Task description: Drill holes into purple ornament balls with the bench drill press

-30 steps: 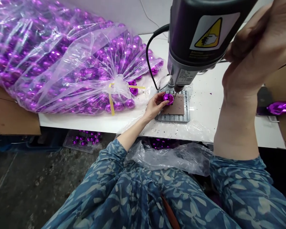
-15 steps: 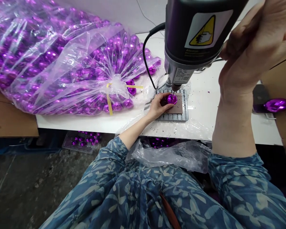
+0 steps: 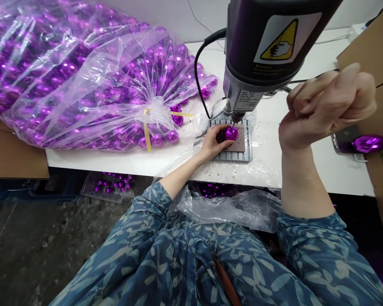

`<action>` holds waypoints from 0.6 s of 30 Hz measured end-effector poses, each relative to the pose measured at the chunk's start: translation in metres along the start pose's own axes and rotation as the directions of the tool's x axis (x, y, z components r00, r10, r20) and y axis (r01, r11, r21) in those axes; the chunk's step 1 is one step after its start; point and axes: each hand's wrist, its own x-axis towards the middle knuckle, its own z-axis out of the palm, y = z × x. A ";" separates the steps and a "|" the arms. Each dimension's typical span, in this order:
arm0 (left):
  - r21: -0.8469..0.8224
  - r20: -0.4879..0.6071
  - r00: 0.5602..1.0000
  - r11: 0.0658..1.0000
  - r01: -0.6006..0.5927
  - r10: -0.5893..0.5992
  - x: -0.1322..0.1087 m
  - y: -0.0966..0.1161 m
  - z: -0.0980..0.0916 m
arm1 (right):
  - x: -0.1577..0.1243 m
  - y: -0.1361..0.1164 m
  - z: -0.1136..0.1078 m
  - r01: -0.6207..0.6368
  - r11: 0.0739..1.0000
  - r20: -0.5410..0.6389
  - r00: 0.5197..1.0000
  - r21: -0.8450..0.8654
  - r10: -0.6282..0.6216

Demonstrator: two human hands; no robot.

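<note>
My left hand (image 3: 214, 142) pinches a shiny purple faceted ball (image 3: 231, 133) between thumb and fingers. The ball rests on a brown board (image 3: 240, 145) that lies on the slotted metal base (image 3: 248, 146) of a drill press (image 3: 264, 46). The bit (image 3: 232, 124) comes down to the top of the ball; whether it is inside I cannot tell. To the right of the drill press my right hand (image 3: 330, 108) is closed in a fist around the feed lever (image 3: 286, 89), whose rod runs into the fingers; the grip itself is hidden.
A large clear bag (image 3: 92, 85) of purple balls fills the left of the white table (image 3: 268, 165). A phone (image 3: 341, 142) and another purple ball (image 3: 368, 143) are at right, beside cardboard (image 3: 370, 55). Clear plastic (image 3: 230, 208) hangs at the front edge. Dark shavings dot the table.
My right hand has come down and toward me, pulling the lever lower. My left hand keeps its hold on the ball under the bit. The view has shifted slightly.
</note>
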 end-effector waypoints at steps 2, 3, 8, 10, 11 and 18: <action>-0.012 0.000 1.000 1.000 0.011 -0.011 -0.001 0.001 0.000 | -0.003 0.005 -0.003 0.025 1.000 -0.022 0.999 -0.016 -0.026; -0.017 0.000 1.000 1.000 0.013 -0.013 -0.001 0.002 0.000 | -0.004 0.008 -0.005 0.038 0.999 -0.030 0.999 -0.025 -0.039; -0.022 -0.001 1.000 1.000 0.012 -0.012 -0.002 0.001 0.000 | -0.011 0.029 -0.018 0.114 0.992 -0.047 0.992 -0.044 -0.116; -0.024 0.002 1.000 1.000 0.009 -0.009 -0.002 0.001 0.001 | -0.015 0.036 -0.023 0.144 0.989 -0.030 0.989 -0.040 -0.146; -0.027 0.000 1.000 1.000 0.004 -0.004 -0.002 0.001 0.001 | -0.016 0.038 -0.025 0.158 0.987 -0.016 0.987 -0.037 -0.158; -0.003 -0.019 1.000 1.000 -0.003 0.003 -0.001 -0.001 0.003 | -0.026 0.042 -0.033 0.221 0.974 0.046 0.975 -0.059 -0.218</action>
